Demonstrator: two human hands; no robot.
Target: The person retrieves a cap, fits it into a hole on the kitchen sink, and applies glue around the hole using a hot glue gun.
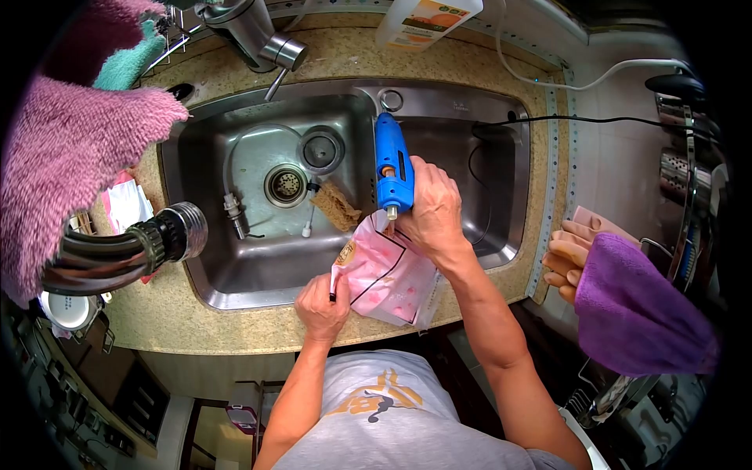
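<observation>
My right hand (435,205) is closed around a blue glue gun (394,160) over the divider between the two sink basins. A pale, translucent stub shows at the end of the gun nearest me. Just below it lies a pink patterned plastic bag (381,270) with black lines, its upper edge right at my right fingers. My left hand (323,307) pinches the bag's left side at the front rim of the sink. A small dark bit shows by the left fingertips.
The steel sink (258,301) holds a brown scrubber (337,207), a drain strainer (286,186) and a metal fitting (234,213). A faucet (254,43) and a white bottle (423,22) stand behind. Pink cloth (86,149) hangs left, a purple towel (638,305) right. A black cord (580,117) crosses right.
</observation>
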